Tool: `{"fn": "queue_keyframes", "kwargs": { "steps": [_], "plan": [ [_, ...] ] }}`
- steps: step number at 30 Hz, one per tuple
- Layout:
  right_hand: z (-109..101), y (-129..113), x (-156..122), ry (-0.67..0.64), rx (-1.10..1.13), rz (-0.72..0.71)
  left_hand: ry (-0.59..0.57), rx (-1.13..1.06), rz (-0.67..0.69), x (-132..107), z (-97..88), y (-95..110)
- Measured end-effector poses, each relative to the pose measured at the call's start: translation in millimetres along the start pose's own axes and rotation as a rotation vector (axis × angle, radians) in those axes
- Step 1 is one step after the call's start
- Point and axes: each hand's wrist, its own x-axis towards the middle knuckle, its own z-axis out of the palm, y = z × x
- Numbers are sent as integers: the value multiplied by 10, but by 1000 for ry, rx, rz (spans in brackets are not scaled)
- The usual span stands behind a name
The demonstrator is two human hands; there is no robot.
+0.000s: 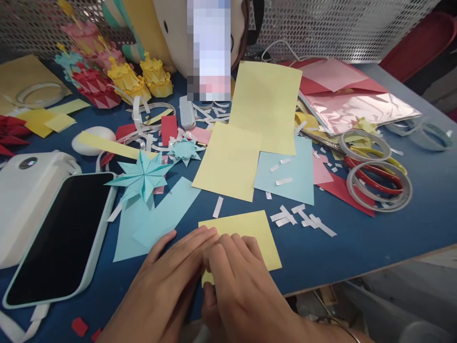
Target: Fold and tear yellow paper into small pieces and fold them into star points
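A pale yellow sheet of paper (262, 243) lies at the near edge of the blue table, under both hands. My left hand (171, 271) rests on its left side with the fingers stretched out and together, the thumb apart. Beside it, touching, my right hand (239, 271) has its fingers curled over the sheet's near edge, the thumb below them; the exact grip is partly hidden. Beyond the hands, two larger yellow sheets (266, 105) overlap a light blue sheet (289, 183). Left of them sits a folded light blue paper star (144, 175) on light blue paper strips (167, 214).
A phone (59, 243) and a white device (32, 190) lie at left. Tape rolls (380, 186) and red-handled scissors (374, 176) are at right. White tape strips (303, 216) are scattered. Folded paper pieces (96, 85) stand at back, near a blurred screen (210, 47).
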Motion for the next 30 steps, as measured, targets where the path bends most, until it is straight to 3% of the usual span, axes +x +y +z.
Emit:
{"fn": "queue_keyframes", "kwargs": {
  "steps": [7, 17, 22, 30],
  "plan": [
    [-74, 77, -10, -48, 15, 23, 34, -6, -28, 3, -4, 7],
    [-275, 341, -231, -64, 75, 173, 151, 13, -51, 134, -10, 43],
    [-392, 405, -274, -31, 64, 221, 154, 6, -110, 201, -15, 83],
    [-587, 483, -283, -222, 87, 339, 80, -23, -176, 183, 10, 89]
  ]
}}
